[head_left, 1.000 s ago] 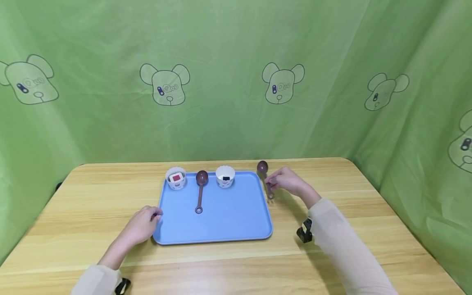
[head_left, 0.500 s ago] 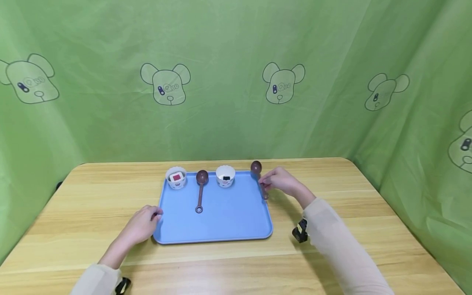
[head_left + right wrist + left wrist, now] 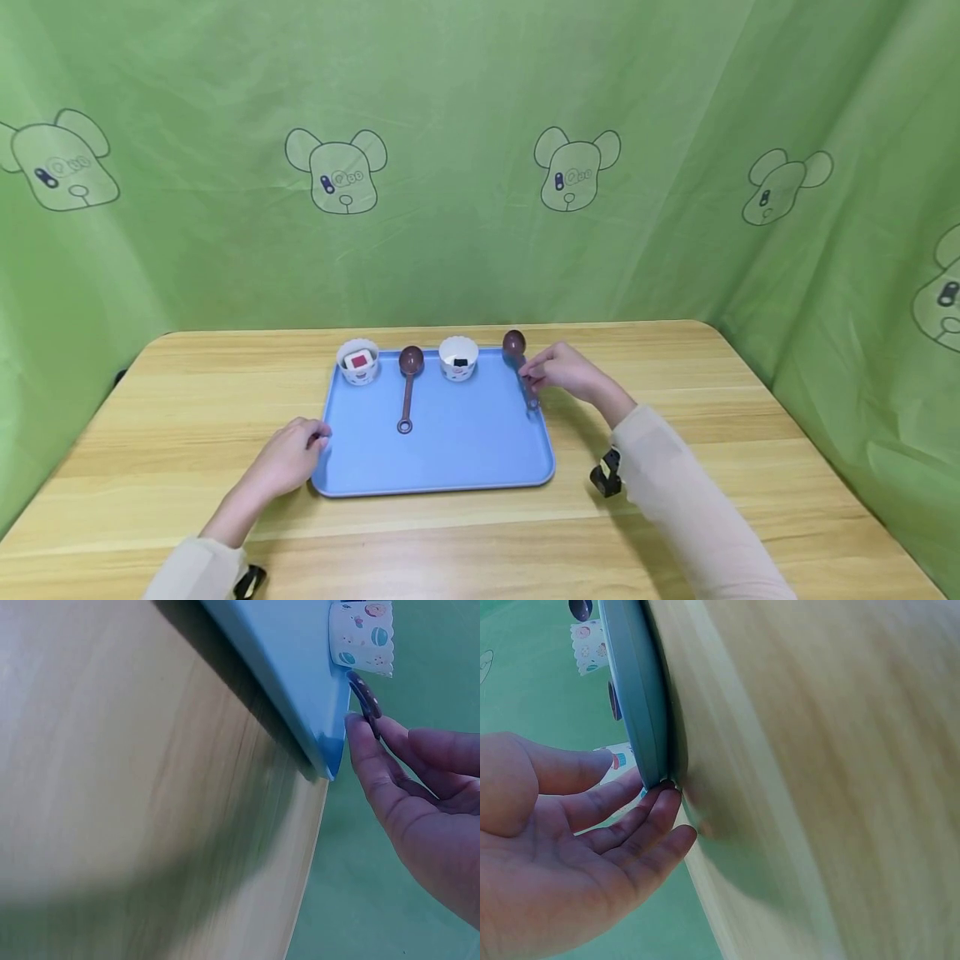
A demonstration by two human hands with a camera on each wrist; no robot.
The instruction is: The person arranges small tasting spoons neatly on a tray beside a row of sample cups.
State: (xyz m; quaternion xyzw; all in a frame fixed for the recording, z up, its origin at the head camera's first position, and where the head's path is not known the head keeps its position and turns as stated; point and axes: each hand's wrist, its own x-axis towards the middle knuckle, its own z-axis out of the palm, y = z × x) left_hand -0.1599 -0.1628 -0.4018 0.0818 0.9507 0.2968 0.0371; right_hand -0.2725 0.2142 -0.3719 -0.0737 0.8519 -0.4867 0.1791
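Note:
My right hand (image 3: 566, 372) pinches the handle of a brown spoon (image 3: 514, 343) above the tray's far right corner; in the right wrist view the spoon (image 3: 364, 697) shows between thumb and fingers. My left hand (image 3: 283, 458) holds the left rim of the blue tray (image 3: 465, 450), with fingertips at its edge (image 3: 641, 697) in the left wrist view. A second brown spoon (image 3: 410, 364) lies on the tray, handle toward me. To its left stands a patterned white paper cup (image 3: 360, 375) with a red-and-white piece inside. Another cup (image 3: 458, 371), holding a black-and-white piece, stands between the spoons.
The tray rests on a wood-grain table (image 3: 420, 550). A green curtain (image 3: 465, 250) printed with bear heads hangs behind the table and along its sides. Small black devices (image 3: 606, 473) are worn at both wrists.
My right hand has carried the spoon leftward, from beside the tray's right edge to over its far right corner. The left hand, the cups and the other spoon have stayed put.

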